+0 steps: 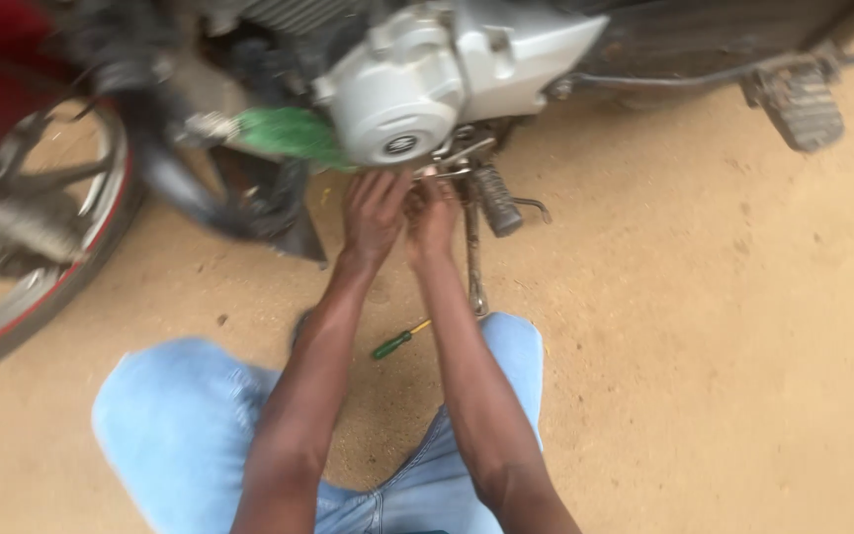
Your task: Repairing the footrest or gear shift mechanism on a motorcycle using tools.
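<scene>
Both hands are pressed together under the silver engine cover of the motorcycle: the left hand and right hand have curled fingers at the small metal parts just below the cover, but what each grip has hold of cannot be told. Right of the hands hangs the ribbed footpeg. Well below the cover, a green-handled screwdriver lies on the sandy ground between the person's jeans-clad knees.

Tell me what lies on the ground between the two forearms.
A green-handled screwdriver lies on the sandy ground between the forearms, touching neither; the head view shows it.
</scene>
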